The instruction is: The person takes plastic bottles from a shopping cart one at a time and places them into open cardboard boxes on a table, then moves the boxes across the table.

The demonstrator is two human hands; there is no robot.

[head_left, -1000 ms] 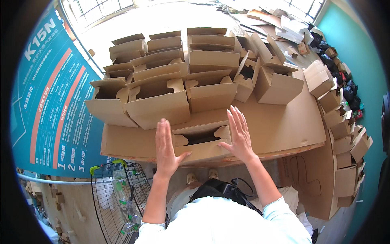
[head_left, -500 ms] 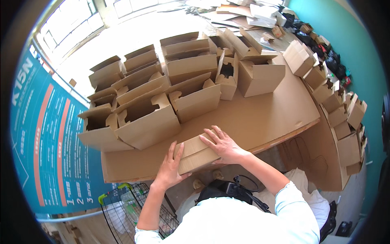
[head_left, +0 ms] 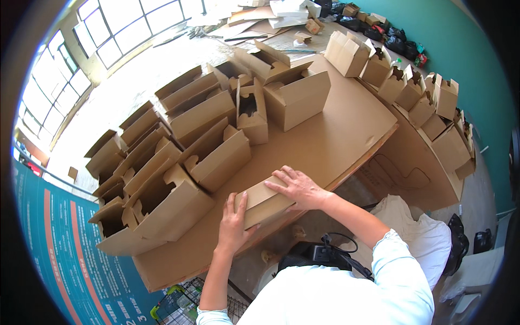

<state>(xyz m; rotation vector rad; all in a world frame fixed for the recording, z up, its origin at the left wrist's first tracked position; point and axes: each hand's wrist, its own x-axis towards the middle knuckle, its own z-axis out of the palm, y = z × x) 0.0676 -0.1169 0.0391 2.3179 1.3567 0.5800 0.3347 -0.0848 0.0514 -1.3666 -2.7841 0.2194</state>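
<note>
A small brown cardboard box, closed, lies at the near edge of the cardboard-covered table. My left hand grips its left end. My right hand lies flat on its top, fingers spread. Just beyond the box stand several open cardboard boxes with flaps up.
More folded boxes crowd the table's left side and its back. Another row of boxes lines the right, by a teal wall. A blue banner and a wire basket stand at lower left. Flat cardboard sheets lie on the floor beyond.
My hands came down from open flaps onto the box and pressed it closed. The view swung right, so the box stack now sits further left.
</note>
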